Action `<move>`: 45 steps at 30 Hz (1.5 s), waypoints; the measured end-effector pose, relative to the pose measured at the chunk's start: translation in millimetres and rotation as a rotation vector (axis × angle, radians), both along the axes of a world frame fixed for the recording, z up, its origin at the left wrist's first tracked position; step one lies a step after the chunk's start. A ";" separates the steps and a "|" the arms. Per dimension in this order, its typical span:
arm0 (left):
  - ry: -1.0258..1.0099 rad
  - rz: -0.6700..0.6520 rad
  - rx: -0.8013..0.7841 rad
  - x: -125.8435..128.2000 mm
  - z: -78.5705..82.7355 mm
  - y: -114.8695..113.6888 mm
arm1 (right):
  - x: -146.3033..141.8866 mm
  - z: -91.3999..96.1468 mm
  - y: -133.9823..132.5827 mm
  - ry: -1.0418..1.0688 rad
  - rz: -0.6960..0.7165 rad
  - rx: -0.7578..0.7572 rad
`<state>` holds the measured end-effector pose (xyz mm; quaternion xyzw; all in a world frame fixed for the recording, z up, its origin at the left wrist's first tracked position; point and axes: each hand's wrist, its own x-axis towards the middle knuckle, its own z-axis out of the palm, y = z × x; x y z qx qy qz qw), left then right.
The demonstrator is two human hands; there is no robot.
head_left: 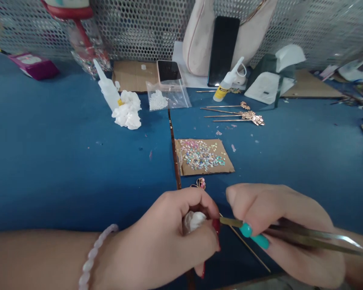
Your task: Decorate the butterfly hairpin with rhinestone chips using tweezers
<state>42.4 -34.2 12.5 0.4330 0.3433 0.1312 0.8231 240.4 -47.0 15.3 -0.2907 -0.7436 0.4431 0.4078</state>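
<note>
My left hand [175, 237] is closed, with a crumpled white wad [195, 220] tucked inside its curled fingers. A thin gold hairpin [251, 247] runs through its pinch, slanting down to the right. Beyond the knuckles shows a gold wire ornament with pink stones [202, 183], seemingly the hairpin's head; the join is hidden behind my fingers. In my right hand [284, 225] are metal tweezers [314, 233], gripped between thumb and fingers. Their narrow end reaches my left fingertips; whether the tips hold anything cannot be made out.
Ahead lies a cardboard piece [228, 166] covered with small coloured chips. Behind it are several gold hairpins [226, 116], a yellow-labelled glue bottle [222, 92], a bag of white beads [181, 98] and two phones [224, 48]. A white bottle [107, 90] leans in white tissue [128, 114].
</note>
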 end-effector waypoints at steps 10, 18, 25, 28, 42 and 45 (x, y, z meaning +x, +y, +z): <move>-0.050 0.019 0.058 -0.5 -1.5 -1.1 | -1.1 2.7 -1.3 0.044 0.000 -0.085; -0.034 0.025 0.080 1.4 0.0 -0.3 | 4.4 -1.6 -1.7 0.052 0.061 -0.143; -0.052 0.026 0.088 -0.5 0.9 -1.7 | 5.8 2.7 1.8 0.025 0.096 -0.151; -0.071 0.035 0.076 -0.5 -0.9 -1.9 | 5.2 4.4 2.2 0.015 0.089 -0.170; -0.082 0.036 0.094 1.3 -3.2 -1.4 | 6.4 3.5 1.2 0.036 0.089 -0.217; -0.088 0.038 0.091 1.8 -3.6 -2.0 | 6.7 2.5 0.1 0.052 0.084 -0.240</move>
